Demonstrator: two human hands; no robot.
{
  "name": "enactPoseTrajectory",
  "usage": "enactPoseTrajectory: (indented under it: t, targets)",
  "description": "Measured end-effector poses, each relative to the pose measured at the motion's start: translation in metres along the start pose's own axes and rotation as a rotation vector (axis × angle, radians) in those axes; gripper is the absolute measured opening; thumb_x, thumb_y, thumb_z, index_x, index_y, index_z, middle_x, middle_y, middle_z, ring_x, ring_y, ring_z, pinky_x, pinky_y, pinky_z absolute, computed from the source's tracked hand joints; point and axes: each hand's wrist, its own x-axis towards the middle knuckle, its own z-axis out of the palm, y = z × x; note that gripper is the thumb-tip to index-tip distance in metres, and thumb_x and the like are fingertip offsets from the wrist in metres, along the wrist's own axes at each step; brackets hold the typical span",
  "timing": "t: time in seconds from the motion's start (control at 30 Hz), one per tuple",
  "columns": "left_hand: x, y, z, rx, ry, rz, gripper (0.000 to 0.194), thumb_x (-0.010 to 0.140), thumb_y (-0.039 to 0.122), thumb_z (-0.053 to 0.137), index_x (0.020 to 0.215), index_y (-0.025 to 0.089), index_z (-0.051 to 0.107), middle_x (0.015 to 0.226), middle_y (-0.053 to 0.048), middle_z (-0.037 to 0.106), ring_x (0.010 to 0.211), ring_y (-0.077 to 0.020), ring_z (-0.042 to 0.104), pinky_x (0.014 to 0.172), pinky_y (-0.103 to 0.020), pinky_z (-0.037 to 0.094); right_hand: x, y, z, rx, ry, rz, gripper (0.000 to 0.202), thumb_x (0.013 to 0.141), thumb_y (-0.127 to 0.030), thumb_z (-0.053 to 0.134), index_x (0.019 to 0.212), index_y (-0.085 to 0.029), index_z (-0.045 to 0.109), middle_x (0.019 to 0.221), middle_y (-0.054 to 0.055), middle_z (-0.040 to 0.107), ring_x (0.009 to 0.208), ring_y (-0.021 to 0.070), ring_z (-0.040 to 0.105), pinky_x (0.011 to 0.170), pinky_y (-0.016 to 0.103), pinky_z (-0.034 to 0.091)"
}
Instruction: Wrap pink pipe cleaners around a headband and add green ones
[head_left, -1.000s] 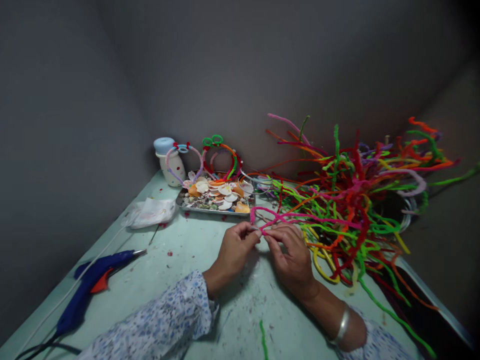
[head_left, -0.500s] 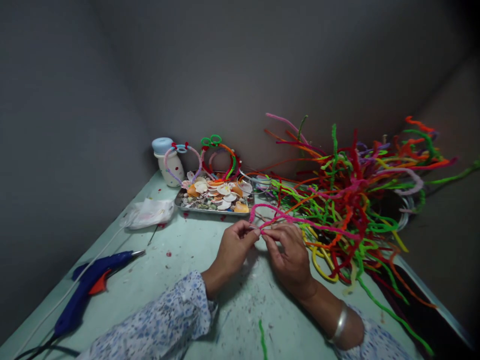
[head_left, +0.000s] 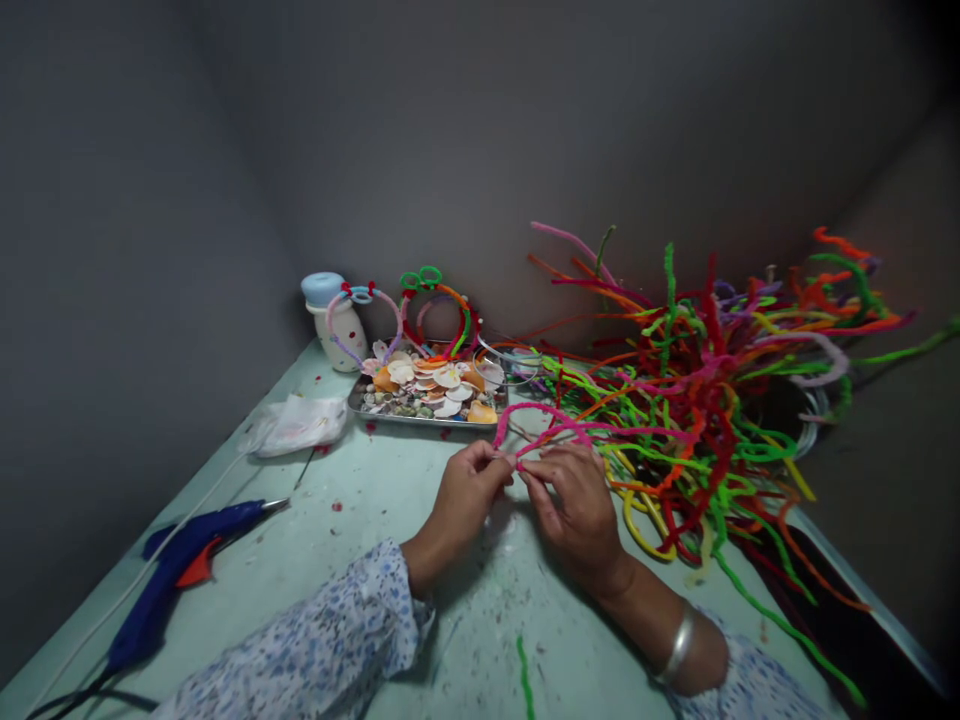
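Your left hand (head_left: 463, 500) and right hand (head_left: 574, 510) meet over the middle of the table (head_left: 352, 600), thumbs and forefingers pinched together on a pink pipe cleaner (head_left: 551, 408). Your fingertips nearly touch where they grip it; exactly how it is bent between them is too small to tell. Above your hands it arches in a loop, and a pink length runs off to the right toward the big tangle of pipe cleaners (head_left: 712, 390), which are red, orange, green, yellow and purple. You wear a silver bangle (head_left: 681, 645) on your right wrist.

Beyond your left hand sits a metal tray (head_left: 420, 421) filled with shells (head_left: 448, 376). Two fuzzy headbands stand upright at its back: a pink and lilac headband (head_left: 399, 318) and a multicolored headband (head_left: 466, 325) topped with green loops. Left of the tray stands a white jar (head_left: 345, 335) with a blue lid, and nearer you lies a clear plastic bag (head_left: 304, 424). A blue glue gun (head_left: 176, 570) lies on your left, its metal tip pointing toward the table's middle. A short green pipe cleaner (head_left: 525, 680) lies near you, between your forearms.
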Motion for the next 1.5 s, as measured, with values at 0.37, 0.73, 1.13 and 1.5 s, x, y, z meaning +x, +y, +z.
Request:
enactPoseTrajectory:
  t: [0.37,0.73,1.13,1.5]
  targets:
    - [0.000,0.003,0.000,0.063,0.086,-0.086,0.017,0.068,0.022,0.053,0.053,0.018,0.047,0.051,0.003,0.042,0.048,-0.0097,0.035,0.048,-0.024,0.027,-0.002,-0.002,0.001,-0.063,-0.033,-0.078,0.016,0.083,-0.014,0.057,0.097,-0.021,0.060,0.083,0.004,0.064,0.089,0.0214,0.057,0.085,0.043,0.043]
    - [0.001,-0.001,-0.002,0.057,0.079,-0.080,0.017,0.069,0.023,0.051,0.054,0.018,0.045,0.052,0.003,0.040,0.049,-0.0098,0.033,0.047,-0.024,0.024,-0.002,-0.002,0.001,-0.085,-0.073,-0.087,0.016,0.085,-0.015,0.055,0.098,-0.021,0.062,0.084,0.005,0.064,0.089,0.0211,0.057,0.087,0.042,0.042]
    - [0.001,0.007,-0.002,-0.015,0.040,0.020,0.007,0.074,0.024,0.056,0.072,0.017,0.056,0.061,0.005,0.049,0.054,-0.0096,0.041,0.054,-0.022,0.032,-0.001,0.001,0.002,-0.049,-0.055,0.003,0.020,0.085,-0.013,0.056,0.103,-0.021,0.061,0.086,0.004,0.065,0.088,0.0208,0.055,0.085,0.041,0.041]
    - [0.006,0.003,-0.009,0.229,-0.026,0.211,0.020,0.075,0.015,0.055,0.088,0.017,0.069,0.087,-0.003,0.060,0.071,-0.0132,0.052,0.066,-0.024,0.040,-0.003,0.004,0.002,0.041,0.000,0.093,0.016,0.084,-0.011,0.056,0.096,-0.020,0.059,0.089,0.005,0.064,0.089,0.0206,0.055,0.084,0.040,0.041]
